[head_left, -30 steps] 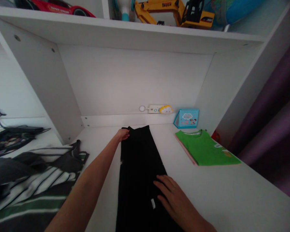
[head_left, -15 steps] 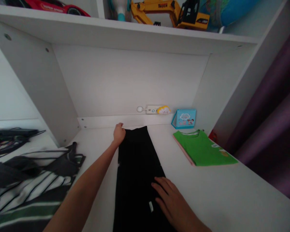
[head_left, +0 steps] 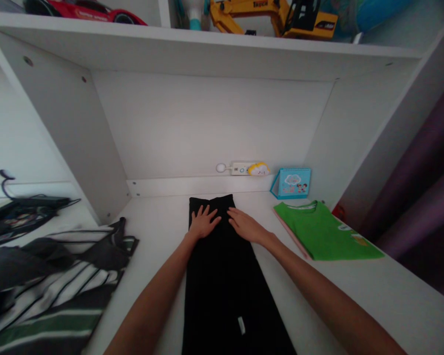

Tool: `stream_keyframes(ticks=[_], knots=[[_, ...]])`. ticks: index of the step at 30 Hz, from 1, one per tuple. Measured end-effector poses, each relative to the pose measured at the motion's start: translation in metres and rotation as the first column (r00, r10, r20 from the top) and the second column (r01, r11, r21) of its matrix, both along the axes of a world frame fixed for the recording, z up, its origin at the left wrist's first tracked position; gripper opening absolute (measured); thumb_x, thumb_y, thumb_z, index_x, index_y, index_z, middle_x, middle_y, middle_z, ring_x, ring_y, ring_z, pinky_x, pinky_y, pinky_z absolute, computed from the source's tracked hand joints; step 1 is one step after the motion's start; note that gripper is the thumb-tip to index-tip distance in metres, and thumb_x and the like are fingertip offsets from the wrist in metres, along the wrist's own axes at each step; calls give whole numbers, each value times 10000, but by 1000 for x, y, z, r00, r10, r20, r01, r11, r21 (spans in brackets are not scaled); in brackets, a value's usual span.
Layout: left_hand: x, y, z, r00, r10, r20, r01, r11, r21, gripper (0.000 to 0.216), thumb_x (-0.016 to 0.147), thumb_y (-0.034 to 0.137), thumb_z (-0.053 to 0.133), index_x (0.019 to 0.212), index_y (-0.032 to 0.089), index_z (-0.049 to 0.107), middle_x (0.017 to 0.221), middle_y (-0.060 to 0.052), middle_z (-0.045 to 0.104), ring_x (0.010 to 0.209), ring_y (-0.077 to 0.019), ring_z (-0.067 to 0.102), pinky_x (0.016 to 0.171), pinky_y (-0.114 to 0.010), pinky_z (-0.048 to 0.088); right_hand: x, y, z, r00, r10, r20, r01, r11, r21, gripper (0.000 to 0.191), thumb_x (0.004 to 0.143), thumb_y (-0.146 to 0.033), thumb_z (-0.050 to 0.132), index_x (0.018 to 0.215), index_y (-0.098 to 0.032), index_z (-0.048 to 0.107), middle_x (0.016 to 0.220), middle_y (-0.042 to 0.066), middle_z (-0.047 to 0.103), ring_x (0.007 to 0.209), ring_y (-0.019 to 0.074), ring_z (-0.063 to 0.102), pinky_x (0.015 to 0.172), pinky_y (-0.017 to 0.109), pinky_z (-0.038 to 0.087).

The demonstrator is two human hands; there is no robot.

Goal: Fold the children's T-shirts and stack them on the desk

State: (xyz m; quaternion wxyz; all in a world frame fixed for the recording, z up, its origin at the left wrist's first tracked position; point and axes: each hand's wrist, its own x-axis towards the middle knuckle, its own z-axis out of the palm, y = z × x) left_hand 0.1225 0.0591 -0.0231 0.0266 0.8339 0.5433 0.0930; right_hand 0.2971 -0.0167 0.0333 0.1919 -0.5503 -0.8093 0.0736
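Observation:
A black folded garment lies lengthwise on the white desk, its far end close to the back panel and its near end cut off by the bottom of the view. A small white tag shows on its near part. My left hand rests flat on the far end, fingers spread. Across from it, my right hand lies on the right edge of the same end with fingers stretched out. Neither hand grips the cloth. Whether the garment is a shirt or trousers I cannot tell.
Right of the garment lies a folded green T-shirt over something pink. Behind it stands a blue desk calendar, beside a power strip. Striped clothes are heaped at left. A shelf with toys overhangs the desk.
My left hand has let go of the far left corner and now lies spread on the cloth. My right hand has moved from the near part up to the far end.

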Motion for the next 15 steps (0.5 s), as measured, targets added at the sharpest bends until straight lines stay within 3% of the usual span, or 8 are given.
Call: stream_keyframes(ticks=[4,8,15], knots=[[-2,-3,0,1000,-8,27,8,1000,27,609,820,634,124,1319,339,311,1428,-26,211,1307,-297,75,980,-554,157,-16,84,-14,988,-150,-43,150,989,-8,312,881,-161,375,1155,-106,514,1232,132,480,1157,190,417,977,325,321],[-4,-6,0,999,-12,49,10,999,31,602,820,634,120,1310,350,323,1425,-21,221,1307,-297,79,981,-553,166,5,128,-19,932,-344,-110,338,938,-76,284,863,-305,471,1111,-171,506,1141,79,508,958,177,528,812,382,446],[-2,-7,4,997,-22,69,21,1000,14,587,828,622,107,1312,360,311,1424,-5,222,1307,-292,76,986,-564,150,34,166,-31,935,-339,-102,280,886,-370,315,850,-315,495,1119,-152,493,1100,68,523,915,177,545,760,373,469]])
